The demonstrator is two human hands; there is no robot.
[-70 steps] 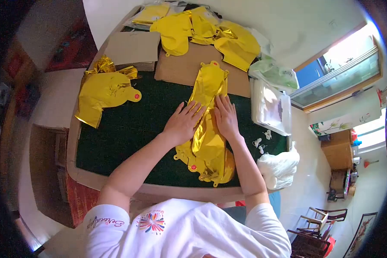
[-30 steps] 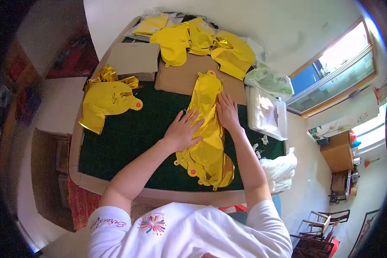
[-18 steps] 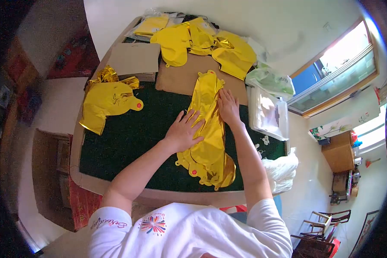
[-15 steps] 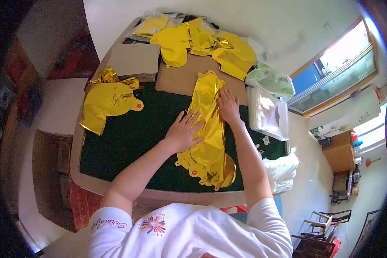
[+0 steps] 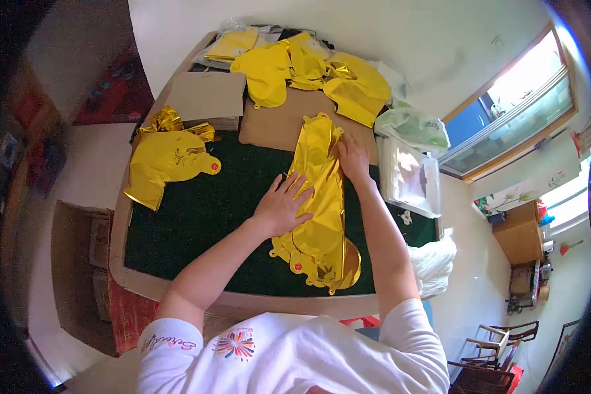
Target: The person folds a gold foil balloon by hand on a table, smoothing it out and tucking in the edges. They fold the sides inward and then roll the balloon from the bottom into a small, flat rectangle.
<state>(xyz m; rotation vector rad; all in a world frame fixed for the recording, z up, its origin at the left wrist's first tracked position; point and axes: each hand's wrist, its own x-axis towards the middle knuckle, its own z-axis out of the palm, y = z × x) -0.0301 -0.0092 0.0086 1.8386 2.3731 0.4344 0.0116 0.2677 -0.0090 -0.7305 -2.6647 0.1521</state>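
A folded gold foil balloon (image 5: 318, 226) lies lengthwise on the dark green table top, with small tabs along its edges and a red dot near its lower end. My left hand (image 5: 282, 207) rests flat on its left side, fingers spread. At the balloon's upper right edge is my right hand (image 5: 354, 159), its fingers stretched out and touching the foil. Another gold foil balloon (image 5: 167, 161), flat and crinkled, lies to the left with a red dot on its tab.
More gold foil balloons (image 5: 358, 85) lie at the back on a cardboard sheet (image 5: 276, 125). A stack of cardboard (image 5: 207, 95) sits at back left. To the right are a clear plastic box (image 5: 410, 177), a green-white plastic bag (image 5: 414, 128) and a white bundle (image 5: 433, 266).
My right hand has shifted slightly down along the balloon's right edge. My left hand stays on the foil. The whole view has tilted a little.
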